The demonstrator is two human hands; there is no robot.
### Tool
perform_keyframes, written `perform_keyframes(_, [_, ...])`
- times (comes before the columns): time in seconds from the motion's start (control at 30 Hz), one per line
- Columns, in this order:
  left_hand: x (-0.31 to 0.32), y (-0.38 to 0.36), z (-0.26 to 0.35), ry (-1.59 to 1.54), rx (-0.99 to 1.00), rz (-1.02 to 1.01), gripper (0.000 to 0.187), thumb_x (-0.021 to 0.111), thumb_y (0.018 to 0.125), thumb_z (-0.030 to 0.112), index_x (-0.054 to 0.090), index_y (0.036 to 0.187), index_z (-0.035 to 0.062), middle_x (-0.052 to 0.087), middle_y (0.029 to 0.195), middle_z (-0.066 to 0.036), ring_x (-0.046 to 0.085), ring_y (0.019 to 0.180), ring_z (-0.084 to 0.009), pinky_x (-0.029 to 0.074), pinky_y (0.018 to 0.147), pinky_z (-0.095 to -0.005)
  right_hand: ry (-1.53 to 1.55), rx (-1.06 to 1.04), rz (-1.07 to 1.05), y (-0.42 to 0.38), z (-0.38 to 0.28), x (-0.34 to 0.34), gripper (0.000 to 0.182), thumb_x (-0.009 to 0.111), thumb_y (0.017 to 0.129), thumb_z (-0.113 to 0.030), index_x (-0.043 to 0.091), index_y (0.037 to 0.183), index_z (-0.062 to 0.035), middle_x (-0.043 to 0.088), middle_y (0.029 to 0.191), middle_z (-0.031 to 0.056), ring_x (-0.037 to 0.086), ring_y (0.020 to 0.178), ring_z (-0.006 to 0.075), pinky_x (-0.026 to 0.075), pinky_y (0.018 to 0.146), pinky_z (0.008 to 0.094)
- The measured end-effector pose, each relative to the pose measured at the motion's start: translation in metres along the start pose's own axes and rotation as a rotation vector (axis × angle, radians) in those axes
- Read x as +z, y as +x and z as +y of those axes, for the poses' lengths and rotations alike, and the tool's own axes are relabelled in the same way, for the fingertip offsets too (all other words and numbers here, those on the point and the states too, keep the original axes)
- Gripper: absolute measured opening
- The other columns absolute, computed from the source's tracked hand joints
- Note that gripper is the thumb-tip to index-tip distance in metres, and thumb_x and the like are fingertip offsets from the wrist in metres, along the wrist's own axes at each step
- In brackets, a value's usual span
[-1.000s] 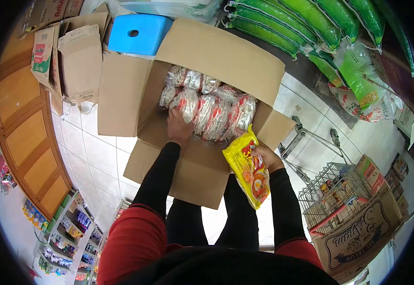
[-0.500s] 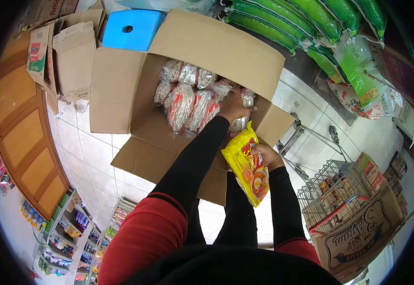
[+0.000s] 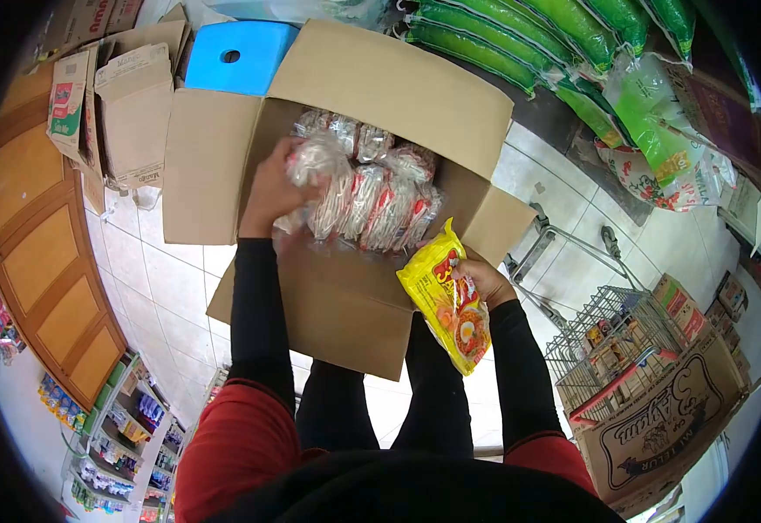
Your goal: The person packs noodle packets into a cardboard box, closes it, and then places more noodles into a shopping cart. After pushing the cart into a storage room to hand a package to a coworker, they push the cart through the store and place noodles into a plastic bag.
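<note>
An open cardboard box (image 3: 328,301) stands in front of me with clear bags of pale noodle-like sticks (image 3: 389,209) packed inside. At the box's left side my left hand (image 3: 280,187) has its fingers wrapped round one clear bag (image 3: 317,159), which looks blurred. To the right of the box my right hand (image 3: 485,281) grips the edge of a yellow noodle packet (image 3: 450,301), which hangs tilted beside the front right flap.
A blue plastic stool (image 3: 234,54) and flattened cartons (image 3: 133,113) lie beyond the box's left flap. Green bags (image 3: 476,52) are stacked at the upper right. A wire basket (image 3: 607,336) and a printed carton (image 3: 659,427) stand at the lower right.
My left hand has moved from the right side of the box to its left side and now has a bag. My right hand and the yellow packet have barely shifted.
</note>
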State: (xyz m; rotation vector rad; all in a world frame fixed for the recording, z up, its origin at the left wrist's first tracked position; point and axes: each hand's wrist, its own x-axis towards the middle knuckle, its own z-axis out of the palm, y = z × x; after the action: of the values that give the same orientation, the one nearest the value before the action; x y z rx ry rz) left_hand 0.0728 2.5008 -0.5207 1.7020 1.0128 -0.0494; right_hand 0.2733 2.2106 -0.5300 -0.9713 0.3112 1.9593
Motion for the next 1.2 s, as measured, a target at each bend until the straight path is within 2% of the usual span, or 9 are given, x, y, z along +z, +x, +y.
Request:
perform_keyframes(0.07, [-0.001,0.003,-0.036,0.272,-0.032,0.259,0.059,0.071,0.061,0.010,0.049,0.115,0.0092,0.062,0.097,-0.013,0.060,0.091,-0.0264,0.047,0.082,-0.0342,0.020,0.018,0.005,0.000,0.001,0.003,0.056,0.052,0.063,-0.010,0.046,0.117,0.0024,0.059,0.105,0.0107,0.058,0.092,0.0192,0.045,0.085,0.0286])
perform_keyframes(0.17, [0.029,0.002,-0.142,0.127,-0.082,0.160,0.070,0.072,0.061,0.010,0.042,0.125,0.0131,0.053,0.116,-0.018,0.053,0.107,-0.0309,0.043,0.089,-0.0376,-0.018,-0.027,0.055,-0.003,0.000,0.009,0.056,0.053,0.064,-0.010,0.046,0.118,0.0022,0.059,0.105,0.0101,0.058,0.093,0.0190,0.044,0.085,0.0279])
perform_keyframes(0.27, [0.030,-0.006,-0.124,-0.020,-0.170,0.040,0.075,0.067,0.065,0.007,0.033,0.132,0.0121,0.043,0.126,-0.021,0.043,0.115,-0.0363,0.036,0.098,-0.0390,-0.130,-0.040,0.059,-0.003,0.002,0.008,0.056,0.055,0.064,-0.009,0.046,0.119,0.0017,0.059,0.105,0.0100,0.057,0.094,0.0187,0.044,0.086,0.0274])
perform_keyframes(0.37, [0.044,-0.004,-0.061,0.409,-0.197,0.222,0.066,0.063,0.067,0.004,0.037,0.127,0.0048,0.047,0.120,-0.021,0.044,0.111,-0.0384,0.035,0.099,-0.0399,-0.126,-0.044,0.099,-0.002,0.002,0.011,0.056,0.055,0.064,-0.008,0.047,0.119,0.0010,0.058,0.106,0.0096,0.056,0.096,0.0181,0.043,0.086,0.0275])
perform_keyframes(0.43, [0.067,0.009,-0.032,0.559,0.297,0.455,0.053,0.061,0.067,0.004,0.045,0.117,-0.0015,0.049,0.114,-0.024,0.046,0.106,-0.0402,0.038,0.095,-0.0409,-0.112,-0.059,0.081,-0.001,0.003,0.008,0.057,0.054,0.063,-0.008,0.046,0.119,0.0011,0.058,0.106,0.0096,0.056,0.096,0.0184,0.042,0.087,0.0277])
perform_keyframes(0.77, [0.205,0.127,-0.026,0.869,0.069,-0.562,0.061,0.065,0.067,0.035,0.051,0.121,0.0108,0.046,0.127,-0.017,0.043,0.118,-0.0328,0.032,0.096,-0.0531,-0.163,-0.054,-0.070,-0.004,-0.011,0.020,0.073,0.057,0.056,-0.015,0.041,0.125,0.0017,0.055,0.112,0.0124,0.056,0.103,0.0221,0.041,0.093,0.0298])
perform_keyframes(0.87, [0.238,0.132,-0.050,0.884,0.040,-0.315,0.059,0.061,0.070,0.042,0.050,0.123,0.0186,0.045,0.130,-0.010,0.040,0.122,-0.0310,0.032,0.096,-0.0528,-0.175,-0.071,-0.135,-0.005,-0.011,0.014,0.064,0.054,0.062,-0.009,0.043,0.125,-0.0001,0.055,0.114,0.0113,0.053,0.107,0.0195,0.037,0.095,0.0276])
perform_keyframes(1.07, [0.236,0.133,-0.036,0.871,-0.263,-0.395,0.059,0.059,0.071,0.046,0.050,0.124,0.0224,0.046,0.131,-0.007,0.041,0.121,-0.0294,0.035,0.092,-0.0517,-0.213,-0.060,-0.164,-0.003,-0.009,0.011,0.066,0.054,0.060,-0.009,0.042,0.124,-0.0002,0.055,0.112,0.0113,0.054,0.105,0.0197,0.039,0.094,0.0283])
perform_keyframes(1.2, [0.216,0.124,-0.046,0.757,-0.126,-0.261,0.062,0.059,0.070,0.047,0.049,0.125,0.0217,0.045,0.131,-0.007,0.043,0.121,-0.0287,0.038,0.090,-0.0515,-0.247,-0.057,-0.120,-0.006,-0.011,0.012,0.070,0.053,0.057,-0.007,0.042,0.125,-0.0009,0.055,0.113,0.0119,0.054,0.106,0.0209,0.039,0.095,0.0294])
